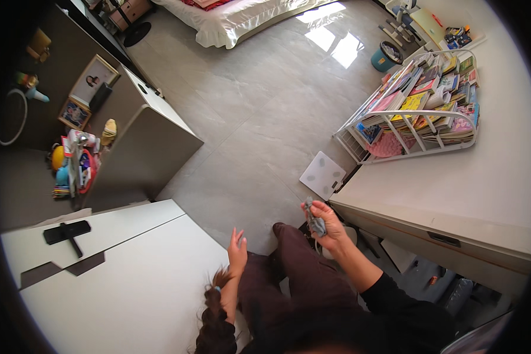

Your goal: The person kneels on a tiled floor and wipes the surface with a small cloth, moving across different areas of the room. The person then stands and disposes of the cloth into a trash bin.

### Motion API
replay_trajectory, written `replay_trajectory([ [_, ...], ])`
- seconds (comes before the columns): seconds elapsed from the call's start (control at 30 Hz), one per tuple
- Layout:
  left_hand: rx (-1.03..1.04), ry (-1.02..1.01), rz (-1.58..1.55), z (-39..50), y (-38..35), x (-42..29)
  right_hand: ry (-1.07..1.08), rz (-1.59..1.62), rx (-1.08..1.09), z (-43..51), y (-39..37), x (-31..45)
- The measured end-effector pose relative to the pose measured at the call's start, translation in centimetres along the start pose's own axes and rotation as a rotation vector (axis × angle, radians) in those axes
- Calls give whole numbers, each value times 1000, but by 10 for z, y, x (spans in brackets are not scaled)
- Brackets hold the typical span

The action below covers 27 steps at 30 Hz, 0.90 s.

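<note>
A crumpled grey cloth (315, 221) is pinched in my right hand (332, 225), in front of my knee. The hand is above the floor beside the white desk (491, 186), near a white bathroom scale (322, 175). My left hand (237, 253) holds nothing, its fingers apart, beside the edge of the white cabinet door (150, 274). A braid (214, 301) hangs over my left forearm. Part of the cloth is hidden by the fingers of my right hand.
A white wire rack (418, 113) full of books stands on the desk. A blue bin (382, 62) is farther off on the tiled floor (239, 110). To the left are open shelves (146, 155) with photo frames and toys. A bed (230, 26) lies ahead.
</note>
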<state>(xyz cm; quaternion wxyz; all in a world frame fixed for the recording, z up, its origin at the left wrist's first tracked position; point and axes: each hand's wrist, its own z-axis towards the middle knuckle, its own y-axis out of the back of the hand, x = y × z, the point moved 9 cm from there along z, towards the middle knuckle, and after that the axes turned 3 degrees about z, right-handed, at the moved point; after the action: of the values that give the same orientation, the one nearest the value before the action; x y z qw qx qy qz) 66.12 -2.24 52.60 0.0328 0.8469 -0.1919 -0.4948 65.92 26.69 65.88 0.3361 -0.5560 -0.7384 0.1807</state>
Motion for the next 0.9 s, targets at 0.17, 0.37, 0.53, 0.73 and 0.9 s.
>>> replay_trajectory([
  [0.17, -123, -103, 29, 17, 41, -110, 169, 105, 111, -43, -33, 113],
  [0.37, -151, -83, 99, 55, 46, -175, 327, 271, 55, -32, -56, 192],
  [0.53, -167, -79, 58, 126, 34, -216, 393, 300, 54, 4, -87, 252],
  [0.73, -138, -171, 60, 286, -28, -300, 422, 329, -47, 78, -105, 343],
  [0.9, 79, -260, 117, 387, -133, -417, 555, 449, -107, 101, -110, 416],
])
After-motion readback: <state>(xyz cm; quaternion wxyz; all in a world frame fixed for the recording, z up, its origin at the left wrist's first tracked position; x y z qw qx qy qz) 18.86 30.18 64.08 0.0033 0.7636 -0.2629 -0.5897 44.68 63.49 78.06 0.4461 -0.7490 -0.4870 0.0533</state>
